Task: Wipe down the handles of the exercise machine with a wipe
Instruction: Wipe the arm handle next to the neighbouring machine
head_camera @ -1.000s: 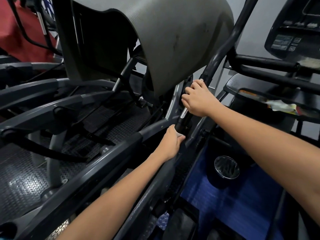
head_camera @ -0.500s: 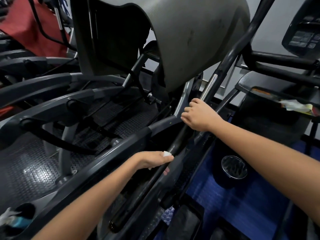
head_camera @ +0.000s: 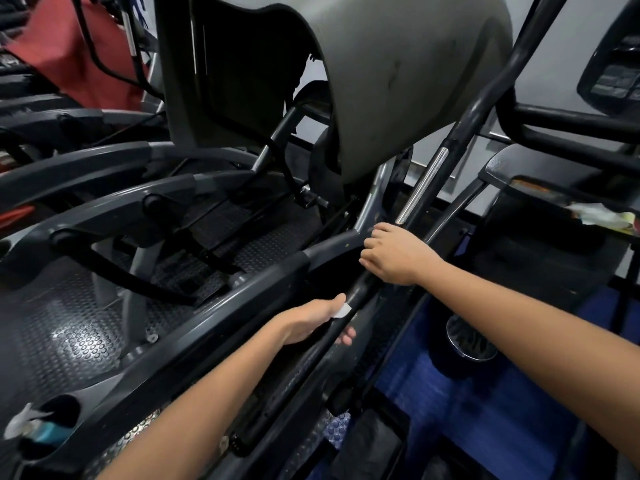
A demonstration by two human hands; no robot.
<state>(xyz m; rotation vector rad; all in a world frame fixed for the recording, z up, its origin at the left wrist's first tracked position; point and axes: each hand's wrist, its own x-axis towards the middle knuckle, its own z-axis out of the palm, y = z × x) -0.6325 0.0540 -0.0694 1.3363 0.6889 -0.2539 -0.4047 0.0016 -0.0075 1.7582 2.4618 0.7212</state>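
Note:
A long black handle bar of the exercise machine runs diagonally from the upper right down to the lower middle, with a chrome strip partway along. My left hand wraps round the lower stretch of the bar, with a small white wipe showing under its thumb. Higher up, just below the chrome strip, my right hand grips the same bar with curled fingers.
The machine's grey console housing hangs over the bar. A curved side rail lies left of my left hand. A cup holder with a bottle and tissue sits bottom left, a round bin on blue floor at right.
My left hand has slid down the bar with the wipe, and my right hand has moved down below the chrome strip, which now shows.

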